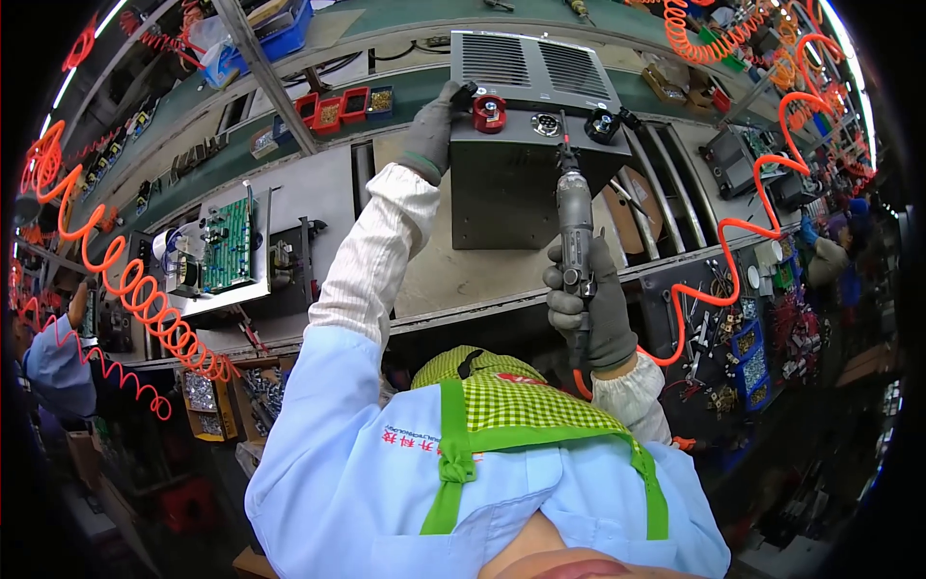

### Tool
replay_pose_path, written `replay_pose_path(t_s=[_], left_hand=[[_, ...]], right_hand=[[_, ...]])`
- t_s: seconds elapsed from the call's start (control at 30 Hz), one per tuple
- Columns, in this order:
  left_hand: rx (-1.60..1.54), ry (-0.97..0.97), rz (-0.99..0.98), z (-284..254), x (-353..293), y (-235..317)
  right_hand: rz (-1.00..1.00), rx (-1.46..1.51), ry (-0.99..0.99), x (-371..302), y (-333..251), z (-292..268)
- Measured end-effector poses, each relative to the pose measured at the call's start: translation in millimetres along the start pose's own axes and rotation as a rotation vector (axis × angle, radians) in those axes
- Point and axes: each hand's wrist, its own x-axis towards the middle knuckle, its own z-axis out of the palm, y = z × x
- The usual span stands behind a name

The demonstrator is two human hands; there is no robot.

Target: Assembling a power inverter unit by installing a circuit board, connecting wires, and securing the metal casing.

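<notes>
A dark metal box (pixel 502 193) with a grey slotted cover (pixel 531 69) stands on the bench in front of me. Its near face carries a red round fitting (pixel 489 114), a round multi-pin socket (pixel 546 124) and a black round fitting (pixel 604 125). My left hand (pixel 434 130), in a grey glove, grips the box's left upper edge beside the red fitting; its fingertips are partly hidden. My right hand (pixel 596 304), also gloved, is wrapped round a power screwdriver (pixel 575 217). The driver's tip points at the box's face between the socket and the black fitting.
An opened unit with a green circuit board (pixel 228 246) lies at the left. Red bins (pixel 328 114) of small parts stand behind it. Coiled orange air hoses (pixel 125 270) hang on both sides. Metal rollers (pixel 680 188) and a blue parts bin (pixel 750 367) are at the right.
</notes>
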Motion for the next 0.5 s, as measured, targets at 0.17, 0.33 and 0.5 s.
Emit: replay_pose_path(t_s=[0.17,0.33,0.5], left_hand=[[-0.435,0.161,-0.283,-61,4,-33],[-0.688,0.002,-0.207,-86,-57,-53],[-0.578,-0.082,-0.287,-81,-105,-28]], right_hand=[[-0.023,-0.29,0.142,-42,15,-10],[0.188,-0.495,0.075,-52,33,-16],[0.28,-0.532,-0.015,-37,47,-3]])
